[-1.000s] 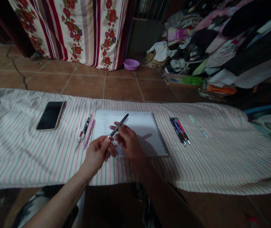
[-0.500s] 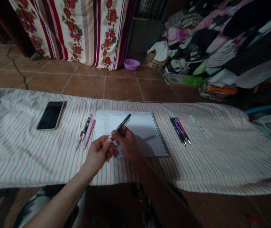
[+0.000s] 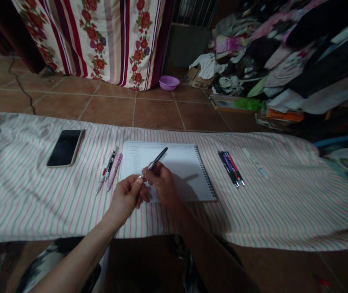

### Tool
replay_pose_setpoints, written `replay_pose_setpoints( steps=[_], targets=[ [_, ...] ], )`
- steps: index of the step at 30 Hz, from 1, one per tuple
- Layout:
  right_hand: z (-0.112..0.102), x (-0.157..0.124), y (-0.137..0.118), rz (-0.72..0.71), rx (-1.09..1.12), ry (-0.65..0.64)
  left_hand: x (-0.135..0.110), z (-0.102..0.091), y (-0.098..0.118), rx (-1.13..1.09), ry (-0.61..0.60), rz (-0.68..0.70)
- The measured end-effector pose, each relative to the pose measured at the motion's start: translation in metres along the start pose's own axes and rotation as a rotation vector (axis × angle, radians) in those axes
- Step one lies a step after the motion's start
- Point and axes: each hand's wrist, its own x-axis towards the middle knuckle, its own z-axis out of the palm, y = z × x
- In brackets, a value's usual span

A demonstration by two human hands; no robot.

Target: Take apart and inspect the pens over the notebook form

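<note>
Over the lower left of an open spiral notebook (image 3: pixel 180 156), my two hands meet. My right hand (image 3: pixel 163 181) is closed around a dark pen (image 3: pixel 158 157), which slants up to the right. Close by its lower end, my left hand (image 3: pixel 129 193) is closed in a pinch. A tiny pale bit shows at the left fingertips; I cannot make out whether it is part of the pen. Left of the notebook lie a pink pen (image 3: pixel 114 171), a black patterned pen (image 3: pixel 110 163) and a white-and-red pen (image 3: pixel 101 181).
A striped cloth (image 3: pixel 283 211) covers the table. On it a phone (image 3: pixel 65 148) lies at left, several pens (image 3: pixel 231 169) and a pale slim stick (image 3: pixel 255 162) at right. Beyond are a purple basin (image 3: pixel 169 83), a floral curtain (image 3: pixel 109 40) and piled clothes (image 3: pixel 253 53).
The pen and my right hand have shifted very slightly to the left, and the pen's barrel now catches more light. My left hand has stayed almost still.
</note>
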Motion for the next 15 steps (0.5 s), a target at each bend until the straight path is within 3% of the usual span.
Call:
replay_pose_setpoints(
  steps=[8, 15],
  targets=[
    [-0.004, -0.003, -0.007, 0.040, 0.158, -0.189, 0.003, 0.001, 0.005, -0.123, 0.028, -0.046],
    [-0.002, 0.000, -0.006, 0.017, 0.088, -0.072, 0.001, 0.002, 0.004, -0.086, 0.020, -0.029]
  ],
)
